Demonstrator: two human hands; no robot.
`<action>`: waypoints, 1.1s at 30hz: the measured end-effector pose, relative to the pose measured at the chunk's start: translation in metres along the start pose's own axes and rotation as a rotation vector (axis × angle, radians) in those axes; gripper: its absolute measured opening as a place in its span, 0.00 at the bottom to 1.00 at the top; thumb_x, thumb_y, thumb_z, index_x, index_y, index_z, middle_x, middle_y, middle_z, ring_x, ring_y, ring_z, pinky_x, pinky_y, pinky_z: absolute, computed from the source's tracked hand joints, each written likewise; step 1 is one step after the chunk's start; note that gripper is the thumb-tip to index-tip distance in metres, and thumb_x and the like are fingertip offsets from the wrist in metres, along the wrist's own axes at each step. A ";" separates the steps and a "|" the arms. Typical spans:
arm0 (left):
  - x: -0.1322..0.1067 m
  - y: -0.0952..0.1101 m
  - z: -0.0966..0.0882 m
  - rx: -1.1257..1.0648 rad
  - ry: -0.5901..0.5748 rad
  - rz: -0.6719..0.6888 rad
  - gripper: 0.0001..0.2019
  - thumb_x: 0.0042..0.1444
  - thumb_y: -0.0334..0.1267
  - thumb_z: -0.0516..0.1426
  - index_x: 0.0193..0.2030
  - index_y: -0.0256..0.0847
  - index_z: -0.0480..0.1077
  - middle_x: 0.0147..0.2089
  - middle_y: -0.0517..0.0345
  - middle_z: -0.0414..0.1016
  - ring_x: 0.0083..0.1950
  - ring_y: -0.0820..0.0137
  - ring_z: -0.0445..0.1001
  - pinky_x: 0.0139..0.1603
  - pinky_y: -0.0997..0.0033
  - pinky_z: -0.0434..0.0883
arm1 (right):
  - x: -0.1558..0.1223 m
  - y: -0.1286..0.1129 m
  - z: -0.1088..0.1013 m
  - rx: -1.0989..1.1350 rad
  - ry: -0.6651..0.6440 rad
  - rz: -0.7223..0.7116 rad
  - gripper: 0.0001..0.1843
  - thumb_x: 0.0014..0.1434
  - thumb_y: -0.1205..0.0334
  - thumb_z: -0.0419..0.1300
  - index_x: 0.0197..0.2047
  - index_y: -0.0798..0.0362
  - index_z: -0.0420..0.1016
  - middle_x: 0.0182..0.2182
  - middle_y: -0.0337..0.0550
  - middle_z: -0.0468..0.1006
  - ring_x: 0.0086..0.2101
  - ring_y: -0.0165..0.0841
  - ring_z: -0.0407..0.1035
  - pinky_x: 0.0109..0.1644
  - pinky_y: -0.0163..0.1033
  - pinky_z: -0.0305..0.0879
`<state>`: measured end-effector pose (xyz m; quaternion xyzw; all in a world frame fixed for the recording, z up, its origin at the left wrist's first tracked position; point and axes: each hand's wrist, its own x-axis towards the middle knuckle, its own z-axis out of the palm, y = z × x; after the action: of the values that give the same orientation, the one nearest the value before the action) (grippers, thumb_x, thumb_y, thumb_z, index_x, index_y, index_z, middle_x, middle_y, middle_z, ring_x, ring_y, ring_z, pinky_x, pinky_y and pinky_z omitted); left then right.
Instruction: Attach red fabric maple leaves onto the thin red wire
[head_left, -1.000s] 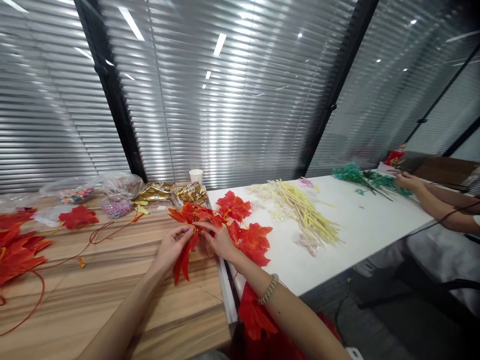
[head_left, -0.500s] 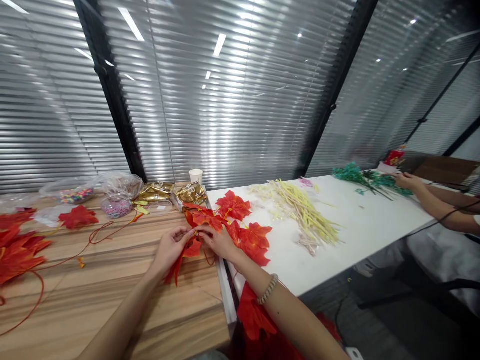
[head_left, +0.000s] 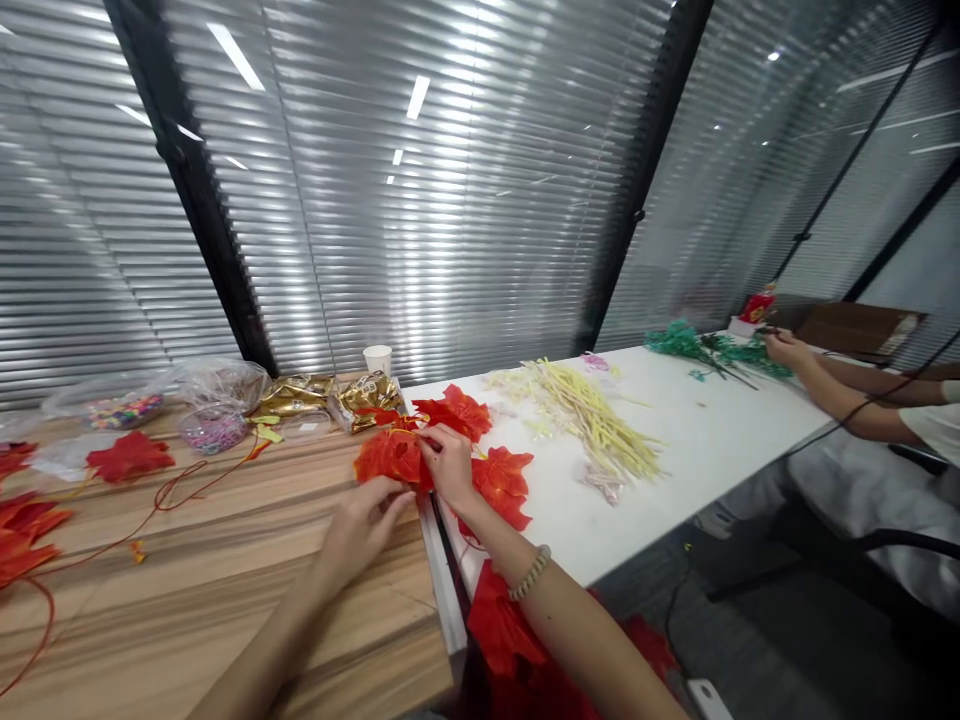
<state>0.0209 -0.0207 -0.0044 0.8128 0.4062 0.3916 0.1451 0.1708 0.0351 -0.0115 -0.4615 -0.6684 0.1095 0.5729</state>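
Right hand has its fingertips pinched shut on the red leaf by its yellow stem, while the left hand is loosely curled just below it, can't tell if it's gripping anything. Leaf's above the wood desk near its right edge, long axis roughly sideways, spreading left from the pinch. Gold packets behind have dark printing, too small to read.

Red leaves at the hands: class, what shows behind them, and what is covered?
Behind the red leaves is a gold packet, with a white paper cup beyond it. The packet covers the cup's base, and the leaves hide whatever lies directly beneath them.
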 end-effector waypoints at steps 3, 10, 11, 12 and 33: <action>0.004 0.004 0.007 -0.164 -0.110 -0.071 0.14 0.52 0.42 0.55 0.44 0.41 0.68 0.44 0.53 0.73 0.44 0.66 0.70 0.45 0.68 0.65 | -0.001 0.000 0.000 -0.006 -0.015 0.004 0.09 0.53 0.67 0.55 0.34 0.51 0.76 0.29 0.39 0.76 0.29 0.29 0.68 0.35 0.32 0.62; 0.007 0.011 -0.010 -0.669 -0.269 -0.343 0.13 0.54 0.44 0.53 0.30 0.37 0.73 0.36 0.51 0.75 0.40 0.66 0.71 0.45 0.67 0.65 | 0.006 0.003 -0.002 0.097 0.074 0.120 0.08 0.51 0.64 0.56 0.31 0.53 0.76 0.28 0.40 0.77 0.29 0.30 0.69 0.35 0.33 0.63; 0.007 0.010 -0.013 -0.750 -0.229 -0.390 0.13 0.53 0.44 0.53 0.30 0.37 0.72 0.32 0.51 0.75 0.36 0.67 0.72 0.41 0.68 0.66 | 0.008 0.005 -0.004 0.133 0.120 0.149 0.08 0.51 0.63 0.56 0.31 0.54 0.76 0.29 0.41 0.77 0.29 0.30 0.69 0.36 0.34 0.63; 0.007 0.007 -0.015 -0.835 -0.176 -0.430 0.13 0.52 0.44 0.55 0.29 0.36 0.71 0.29 0.53 0.74 0.31 0.69 0.71 0.37 0.70 0.67 | 0.011 0.008 -0.006 0.167 0.172 0.185 0.09 0.51 0.62 0.56 0.31 0.55 0.76 0.29 0.42 0.77 0.30 0.31 0.69 0.36 0.34 0.63; 0.012 -0.022 -0.046 -1.186 0.234 -0.532 0.11 0.50 0.41 0.58 0.36 0.35 0.67 0.21 0.68 0.54 0.16 0.85 0.49 0.15 0.84 0.49 | 0.020 0.040 -0.016 0.153 0.422 0.340 0.16 0.50 0.52 0.55 0.31 0.58 0.75 0.30 0.46 0.76 0.30 0.33 0.69 0.37 0.37 0.63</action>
<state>-0.0214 -0.0013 0.0194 0.4190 0.3217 0.5854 0.6150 0.2058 0.0659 -0.0203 -0.5349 -0.4370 0.1557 0.7061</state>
